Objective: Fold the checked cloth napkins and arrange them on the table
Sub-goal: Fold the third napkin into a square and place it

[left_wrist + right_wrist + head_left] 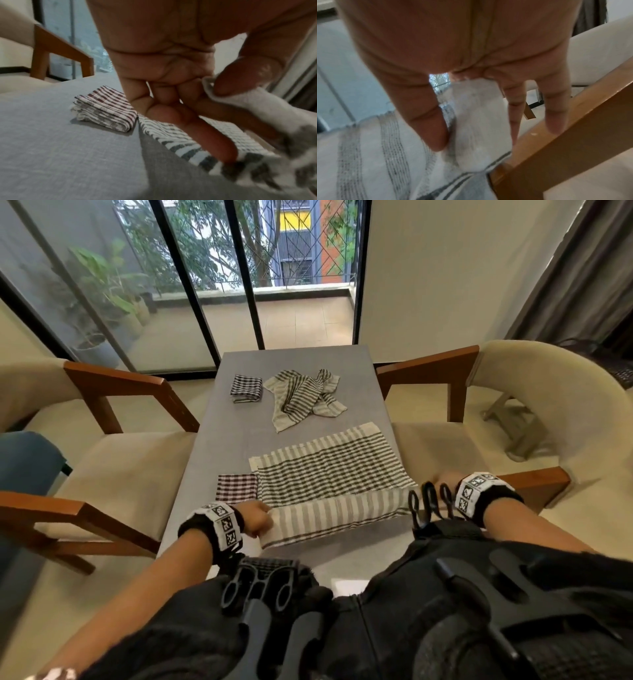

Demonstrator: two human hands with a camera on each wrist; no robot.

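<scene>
A large grey-and-white checked napkin (329, 474) lies spread on the grey table (219, 446), its near edge lifted and turned over toward the far side. My left hand (258, 517) pinches the near-left corner (211, 88) between thumb and fingers. My right hand (445, 482) pinches the near-right corner (476, 121) over the table's right edge. A folded maroon checked napkin (237, 488) (106, 109) sits just left of the spread one. A folded dark checked napkin (246, 387) lies at the far left, and a crumpled grey striped napkin (305, 398) beside it.
Cream armchairs with wooden arms flank the table: one on the left (113, 392), one on the right (445, 371) whose arm (565, 135) is close to my right fingers. Glass doors (205, 285) stand beyond the far end.
</scene>
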